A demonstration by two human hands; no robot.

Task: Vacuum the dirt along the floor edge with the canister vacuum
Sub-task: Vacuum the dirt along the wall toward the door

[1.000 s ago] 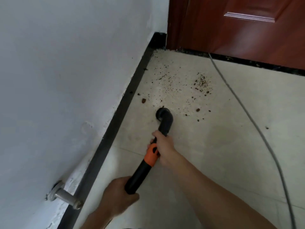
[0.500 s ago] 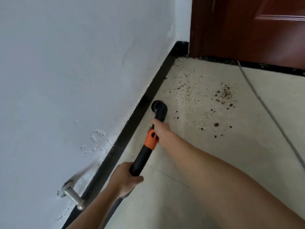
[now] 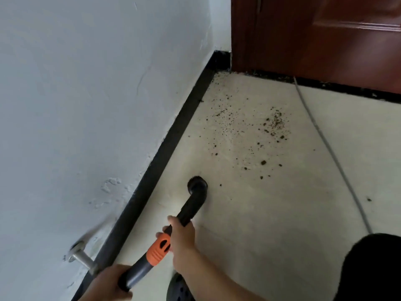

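Edge cleaning under way, with most of the dirt not yet picked up.
The floor (image 3: 260,224) near the person looks clean along the baseboard (image 3: 173,137). The vacuum tube (image 3: 191,210) points tip-down there, short of the mess. The right hand (image 3: 182,237) wraps the tube just past its orange collar (image 3: 158,249), and the left hand (image 3: 108,283) grips the near end. Scattered dirt (image 3: 275,124) toward the door (image 3: 314,40) corner is left to do.

Person, two hands and clothing in view. Left hand (image 3: 108,283) and right hand (image 3: 182,237): bare. Right forearm (image 3: 219,276): uncovered to the near edge. Near right: black garment (image 3: 368,268), plain, matte, rounded outline; which piece of clothing cannot be told.
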